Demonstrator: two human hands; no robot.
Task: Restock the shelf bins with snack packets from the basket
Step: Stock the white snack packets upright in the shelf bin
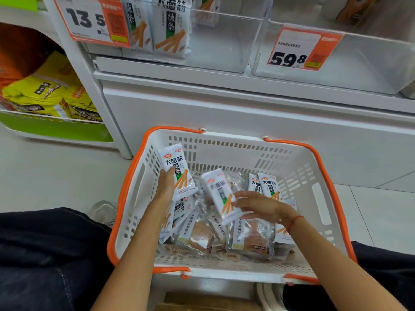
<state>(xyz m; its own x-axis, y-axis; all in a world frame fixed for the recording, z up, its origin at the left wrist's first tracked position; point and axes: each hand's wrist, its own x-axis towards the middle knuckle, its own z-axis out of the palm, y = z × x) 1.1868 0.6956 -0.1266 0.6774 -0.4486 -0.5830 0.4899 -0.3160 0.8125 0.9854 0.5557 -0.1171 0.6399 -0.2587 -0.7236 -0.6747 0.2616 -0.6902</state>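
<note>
Hands both sit inside the white slotted plastic basket with orange rim and handles [224, 142], which rests on the floor below the shelf. I note the left hand [165, 187] grasping one white flat snack packet printed with orange sticks [176, 170], held upright against the basket's left wall. The right hand [258, 206] has its fingers curled over a second, blurred white packet [224, 196], lifted clear of the pile; I judge it gripped, loosely. More white packets and clear-fronted foil packs [251, 236] lie heaped beneath. Above, the left clear plastic bin [224, 48] holds matching packets [170, 30] at its left; the right clear bin [370, 70] looks bare at the front.

Risks, as I judge them: glossy film slipping from the loose right grip; packets landing in the wrong bin, since two products are mixed here.
</note>
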